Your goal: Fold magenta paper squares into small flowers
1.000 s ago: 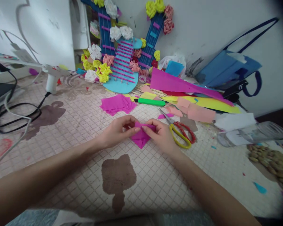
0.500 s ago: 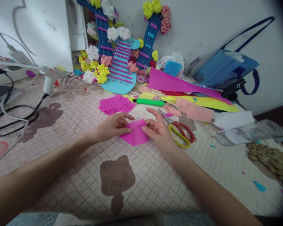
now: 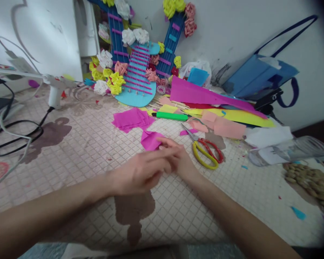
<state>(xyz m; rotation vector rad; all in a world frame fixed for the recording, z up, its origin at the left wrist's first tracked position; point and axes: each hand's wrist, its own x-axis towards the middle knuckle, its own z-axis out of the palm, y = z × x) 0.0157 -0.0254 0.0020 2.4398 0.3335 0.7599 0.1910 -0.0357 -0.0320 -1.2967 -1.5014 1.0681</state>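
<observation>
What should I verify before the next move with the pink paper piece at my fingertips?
1. Pink paper piece lies on the patterned cloth, just in front of the pink stack: ok.
2. Right hand fingertips touch the piece: ok.
3. Firm grip on the piece: cannot tell.
4. Left hand holds nothing: ok, though it is blurred.
5. Clear view of the right hand: not ok, the left hand crosses over it.
6. Scissors in sight beside the right hand: ok.

Left hand (image 3: 140,172): bare, outline motion-blurred. Right hand (image 3: 185,163): bare, nails short, partly covered by left. Forearms: bare to frame edge, wrists slender.
</observation>
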